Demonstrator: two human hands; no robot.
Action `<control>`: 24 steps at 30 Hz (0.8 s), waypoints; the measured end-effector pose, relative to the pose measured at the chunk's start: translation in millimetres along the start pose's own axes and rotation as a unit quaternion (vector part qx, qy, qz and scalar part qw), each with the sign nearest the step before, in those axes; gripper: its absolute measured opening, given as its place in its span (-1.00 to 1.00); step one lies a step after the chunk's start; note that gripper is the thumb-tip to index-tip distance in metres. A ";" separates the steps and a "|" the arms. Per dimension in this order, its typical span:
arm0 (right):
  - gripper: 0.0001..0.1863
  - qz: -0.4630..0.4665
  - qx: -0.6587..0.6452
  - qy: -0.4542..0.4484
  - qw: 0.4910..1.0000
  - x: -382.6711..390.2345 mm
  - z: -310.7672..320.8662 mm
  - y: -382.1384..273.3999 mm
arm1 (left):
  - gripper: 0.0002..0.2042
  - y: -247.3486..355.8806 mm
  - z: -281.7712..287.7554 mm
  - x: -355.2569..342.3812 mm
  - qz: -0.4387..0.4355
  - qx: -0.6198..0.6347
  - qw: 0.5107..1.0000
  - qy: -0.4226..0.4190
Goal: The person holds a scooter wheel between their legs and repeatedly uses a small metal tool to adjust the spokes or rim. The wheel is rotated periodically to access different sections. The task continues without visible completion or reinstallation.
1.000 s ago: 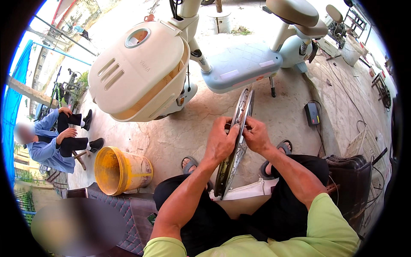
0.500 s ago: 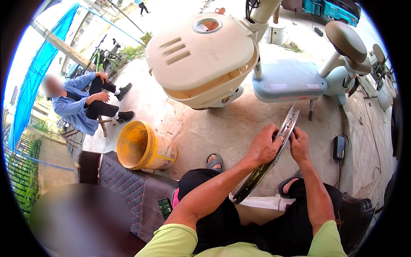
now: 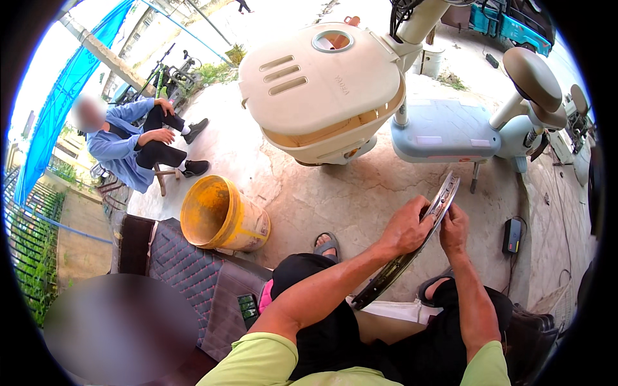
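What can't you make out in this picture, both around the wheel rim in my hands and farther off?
Head view: part of the wheel rim, covered by your left hand.
Head view: the face of the seated person, blurred.
Head view: whatever is behind the large grey blur beside the quilted seat.
Head view: the scooter's handlebars, cut off by the top edge.

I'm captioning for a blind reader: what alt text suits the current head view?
The left hand and right hand hold a tilted metal wheel rim. Ahead stands a scooter with a cream basket and pale-blue footboard; to the left are a yellow bucket and a seated person in blue.
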State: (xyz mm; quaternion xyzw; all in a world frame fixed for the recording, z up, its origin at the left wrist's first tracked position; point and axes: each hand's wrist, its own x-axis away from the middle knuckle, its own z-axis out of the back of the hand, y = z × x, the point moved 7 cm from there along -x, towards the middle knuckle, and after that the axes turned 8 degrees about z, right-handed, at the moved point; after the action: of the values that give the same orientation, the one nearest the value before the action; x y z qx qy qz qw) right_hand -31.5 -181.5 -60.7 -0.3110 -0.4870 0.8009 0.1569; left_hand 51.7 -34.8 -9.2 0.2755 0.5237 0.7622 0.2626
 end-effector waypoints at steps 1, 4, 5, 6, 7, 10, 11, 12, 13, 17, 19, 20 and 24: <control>-0.83 -0.004 -0.005 0.004 1.000 0.5 -1.3 0.5 | -0.73 -0.2 0.9 -0.1 -0.004 -0.009 1.000 0.002; -0.85 -0.023 -0.068 0.010 0.997 1.7 -2.2 2.3 | -0.69 -1.9 0.3 -0.8 -0.016 -0.028 0.999 0.011; -0.86 -0.033 -0.086 0.014 0.996 3.3 -1.3 1.0 | -0.68 -3.2 -1.8 -0.3 -0.018 -0.027 0.999 0.015; -0.87 -0.028 -0.061 -0.002 0.998 3.2 -0.4 -3.5 | -0.66 -4.3 -2.3 0.1 -0.020 -0.027 0.999 0.018; -0.87 -0.026 -0.047 -0.022 0.998 1.9 -4.5 -8.5 | -0.63 -5.9 2.4 -1.3 -0.043 -0.055 0.997 0.024; -0.83 0.027 0.047 -0.072 0.996 9.7 8.9 -32.8 | -0.65 -1.8 -6.1 -0.9 -0.028 -0.020 0.999 0.003; -0.82 0.068 0.034 -0.076 0.994 10.9 5.3 -41.7 | -0.66 -3.2 -4.3 -0.7 -0.027 -0.023 0.999 0.001; -0.81 0.110 0.019 -0.081 0.990 12.9 2.6 -49.7 | -0.67 -2.3 -5.1 0.4 -0.026 -0.015 1.000 -0.003; -0.80 0.106 0.017 -0.094 0.990 14.4 2.3 -56.3 | -0.67 1.4 -2.9 2.0 -0.025 -0.011 1.000 -0.003; -0.80 0.124 0.014 -0.137 0.983 18.5 0.2 -75.8 | -0.69 2.9 0.9 4.6 -0.024 0.006 1.000 0.009; -0.80 0.132 0.018 -0.147 0.980 20.5 1.0 -80.1 | -0.70 -0.6 -0.6 2.5 -0.039 0.002 0.999 0.009; -0.79 0.135 0.020 -0.151 0.979 20.5 1.1 -81.3 | -0.71 -1.8 -1.0 1.2 -0.046 0.000 0.999 0.008; -0.80 0.139 0.049 -0.166 0.975 14.9 3.2 -86.8 | -0.72 -6.7 1.2 -1.5 -0.021 0.019 1.000 0.002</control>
State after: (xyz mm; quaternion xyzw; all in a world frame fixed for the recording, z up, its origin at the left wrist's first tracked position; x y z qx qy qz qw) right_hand -49.3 -134.1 11.4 -0.2300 -0.4182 0.8785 -0.0238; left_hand 54.4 -32.9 -15.3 0.2676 0.5443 0.7471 0.2719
